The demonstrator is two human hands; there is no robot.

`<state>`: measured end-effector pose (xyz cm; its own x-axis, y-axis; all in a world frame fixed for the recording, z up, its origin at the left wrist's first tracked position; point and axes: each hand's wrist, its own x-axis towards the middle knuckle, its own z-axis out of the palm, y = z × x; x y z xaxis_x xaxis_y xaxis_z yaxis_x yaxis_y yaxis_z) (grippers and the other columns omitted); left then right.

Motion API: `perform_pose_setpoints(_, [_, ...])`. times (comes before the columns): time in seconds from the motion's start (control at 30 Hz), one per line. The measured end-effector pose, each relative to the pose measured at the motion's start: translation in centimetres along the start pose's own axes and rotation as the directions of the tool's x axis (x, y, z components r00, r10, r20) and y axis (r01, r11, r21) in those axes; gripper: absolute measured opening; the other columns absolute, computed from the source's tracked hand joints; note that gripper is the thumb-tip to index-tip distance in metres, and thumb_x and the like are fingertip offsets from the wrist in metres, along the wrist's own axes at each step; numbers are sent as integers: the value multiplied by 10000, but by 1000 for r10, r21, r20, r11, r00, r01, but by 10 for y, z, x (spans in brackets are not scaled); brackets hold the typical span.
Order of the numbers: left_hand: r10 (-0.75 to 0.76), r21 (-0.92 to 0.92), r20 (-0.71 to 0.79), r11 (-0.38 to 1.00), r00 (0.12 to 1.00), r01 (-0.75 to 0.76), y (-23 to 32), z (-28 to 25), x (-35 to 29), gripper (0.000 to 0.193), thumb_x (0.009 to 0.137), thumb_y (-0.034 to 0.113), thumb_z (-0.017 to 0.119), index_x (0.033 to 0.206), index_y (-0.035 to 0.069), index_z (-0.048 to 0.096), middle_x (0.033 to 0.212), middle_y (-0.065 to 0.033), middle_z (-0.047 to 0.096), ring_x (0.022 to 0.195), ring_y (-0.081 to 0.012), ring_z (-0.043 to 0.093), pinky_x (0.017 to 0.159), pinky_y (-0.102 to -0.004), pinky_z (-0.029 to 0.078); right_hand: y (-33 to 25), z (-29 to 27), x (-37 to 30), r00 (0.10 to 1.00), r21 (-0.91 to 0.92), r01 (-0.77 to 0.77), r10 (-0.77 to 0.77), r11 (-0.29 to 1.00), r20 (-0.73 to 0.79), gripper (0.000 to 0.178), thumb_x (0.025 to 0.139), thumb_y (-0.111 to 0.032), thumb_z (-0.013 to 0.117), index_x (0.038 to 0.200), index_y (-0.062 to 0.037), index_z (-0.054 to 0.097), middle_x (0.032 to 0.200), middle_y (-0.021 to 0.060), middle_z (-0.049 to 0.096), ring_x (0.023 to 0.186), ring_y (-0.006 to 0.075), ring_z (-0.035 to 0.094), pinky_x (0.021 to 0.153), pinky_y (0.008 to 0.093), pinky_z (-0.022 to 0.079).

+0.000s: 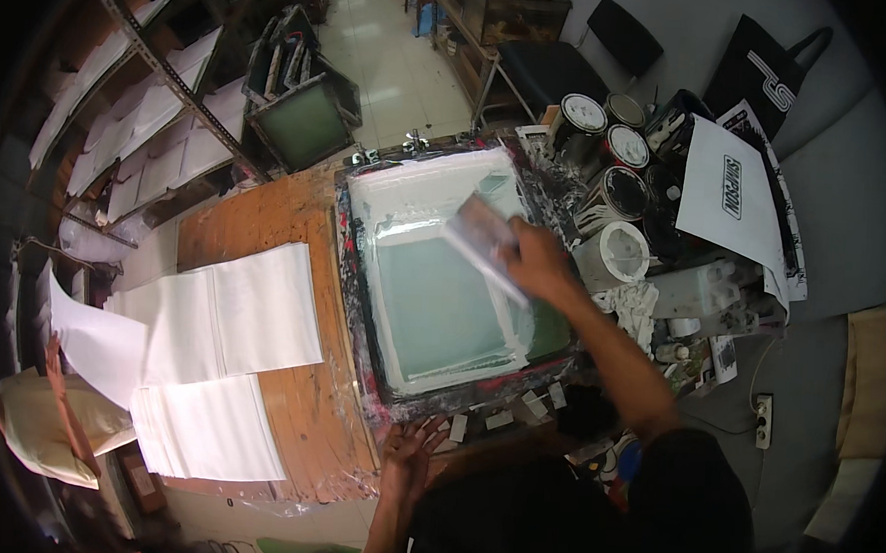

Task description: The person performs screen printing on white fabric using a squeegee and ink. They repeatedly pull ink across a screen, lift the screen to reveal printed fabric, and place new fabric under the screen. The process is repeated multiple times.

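Note:
A screen printing frame (370, 351) with a pale green mesh bordered in white lies on the wooden table in front of me. My right hand (544, 267) is closed round a squeegee (473, 230), held tilted over the right part of the mesh. White ink lies around the inside of the frame, thickest toward its far end. At the frame's near edge, my left hand (412, 453) rests with its fingers apart and nothing visible in them. Whatever lies beneath the screen is hidden.
Stacks of white sheets (251, 312) cover the wooden table (330, 426) to the left, where another person (56, 396) handles a sheet. Paint cans (582, 114) and a white tub (625, 250) crowd the right side. Shelves (139, 45) of paper stand far left.

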<state>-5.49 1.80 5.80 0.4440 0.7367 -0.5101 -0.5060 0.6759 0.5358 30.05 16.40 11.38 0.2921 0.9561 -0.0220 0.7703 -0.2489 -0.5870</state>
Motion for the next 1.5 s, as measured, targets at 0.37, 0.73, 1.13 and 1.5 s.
perform_pose_setpoints(0.37, [-148, -305, 26, 941, 989, 149, -44, -90, 41, 331, 919, 324, 566, 954, 72, 777, 1134, -195, 738, 1134, -402, 662, 1086, -620, 412, 131, 52, 147, 930, -372, -240, 103, 897, -353, 499, 768, -142, 756, 1168, 90, 569, 1108, 269, 632, 1068, 410, 646, 908, 476, 549])
perform_pose_setpoints(0.73, [-142, -280, 70, 947, 987, 156, -51, -116, 40, 386, 978, 445, 541, 932, 140, 774, 1132, -137, 748, 916, -301, 713, 1102, -653, 382, 127, -153, 139, 755, -354, -575, 312, 738, -576, 218, 891, -141, 649, 1068, -64, 751, 1057, 190, 736, 1016, 380, 713, 835, 492, 577])
perform_pose_setpoints(1.13, [-142, -318, 360, 910, 922, 264, -42, -112, 48, 306, 860, 309, 653, 1068, 112, 760, 1272, -115, 690, 1109, -360, 668, 1141, -624, 328, 185, -157, 99, 881, -395, -196, -16, 898, -472, 220, 864, -210, 701, 1047, -114, 778, 993, 185, 750, 925, 318, 738, 797, 417, 569])
perform_pose_setpoints(1.5, [-165, -253, 478, 915, 863, 315, -39, -119, 57, 517, 848, 300, 609, 1275, 16, 674, 1420, -99, 622, 1219, -365, 614, 1153, -581, 336, 7, 96, -97, 932, 70, 359, -361, 931, 29, 208, 792, 21, 690, 970, -69, 746, 924, 112, 703, 869, 297, 651, 752, 370, 529])
